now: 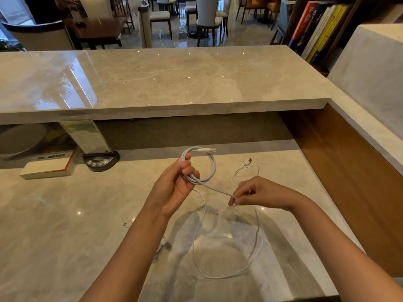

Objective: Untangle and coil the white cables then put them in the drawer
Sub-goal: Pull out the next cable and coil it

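While left hand [174,184] grips the coil [199,164], right hand [259,192] pinches its tail.

Glossy marble-look desk top [65,214], smooth white plastic-coated cables [212,168], brown wood side panel [349,182]

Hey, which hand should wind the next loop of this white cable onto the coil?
Right. The right hand already pinches the thin white cable's free run just off the coil, with slack trailing on the beige marble desk. The left hand is occupied gripping the finished loops.
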Action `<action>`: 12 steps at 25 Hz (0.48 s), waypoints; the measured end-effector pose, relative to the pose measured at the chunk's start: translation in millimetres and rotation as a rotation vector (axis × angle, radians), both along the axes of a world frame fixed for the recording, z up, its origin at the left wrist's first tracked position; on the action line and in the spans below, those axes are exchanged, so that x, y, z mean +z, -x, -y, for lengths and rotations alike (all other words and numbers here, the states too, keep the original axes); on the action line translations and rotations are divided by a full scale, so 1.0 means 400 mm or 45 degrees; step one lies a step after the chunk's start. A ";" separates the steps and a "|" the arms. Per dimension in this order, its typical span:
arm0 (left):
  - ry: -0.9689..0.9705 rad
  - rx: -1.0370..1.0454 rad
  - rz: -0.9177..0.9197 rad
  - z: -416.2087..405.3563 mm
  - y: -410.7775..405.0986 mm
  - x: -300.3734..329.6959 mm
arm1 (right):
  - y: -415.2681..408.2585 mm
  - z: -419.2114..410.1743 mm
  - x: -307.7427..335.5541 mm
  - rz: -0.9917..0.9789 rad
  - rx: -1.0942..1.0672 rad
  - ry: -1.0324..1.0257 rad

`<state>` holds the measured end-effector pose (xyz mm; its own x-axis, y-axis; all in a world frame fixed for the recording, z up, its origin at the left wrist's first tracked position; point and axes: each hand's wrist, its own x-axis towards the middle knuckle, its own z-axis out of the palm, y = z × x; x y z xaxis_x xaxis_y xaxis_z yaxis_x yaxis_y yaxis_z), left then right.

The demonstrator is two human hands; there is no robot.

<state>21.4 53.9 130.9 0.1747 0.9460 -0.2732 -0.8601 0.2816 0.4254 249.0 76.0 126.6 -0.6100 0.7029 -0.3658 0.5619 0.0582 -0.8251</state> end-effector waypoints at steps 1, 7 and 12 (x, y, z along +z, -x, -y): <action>-0.007 -0.021 -0.005 0.003 -0.002 -0.003 | 0.003 -0.003 -0.001 0.027 -0.086 -0.011; -0.020 -0.186 -0.104 0.033 -0.038 -0.030 | 0.072 0.001 -0.021 -0.268 -0.896 -0.033; -0.011 -0.169 -0.097 0.031 -0.033 -0.042 | 0.069 0.008 -0.020 -0.354 -0.710 0.012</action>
